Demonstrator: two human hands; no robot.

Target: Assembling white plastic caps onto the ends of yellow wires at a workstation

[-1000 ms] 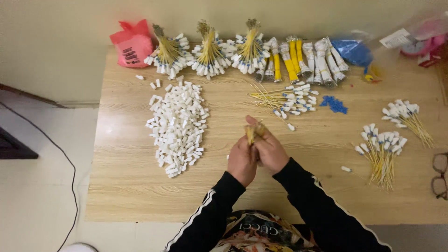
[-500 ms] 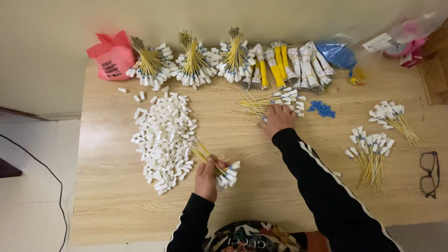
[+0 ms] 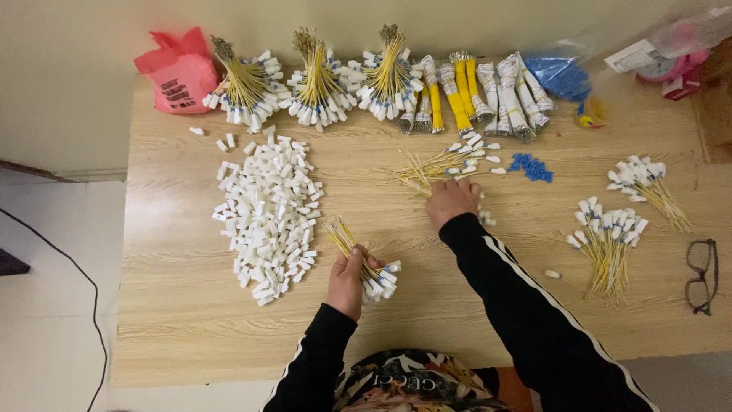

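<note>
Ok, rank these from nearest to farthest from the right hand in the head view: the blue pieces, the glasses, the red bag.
From the right hand:
1. Blue pieces, a small heap just beyond it, toward the table's back.
2. Glasses, at the table's right edge.
3. Red bag, at the back left corner.

Looks like a small home-style assembly workspace. Plain wooden table point(image 3: 191, 336) against a bare wall, heaped with bundled yellow wires point(image 3: 316, 76) and white connectors point(image 3: 267, 206).
</note>
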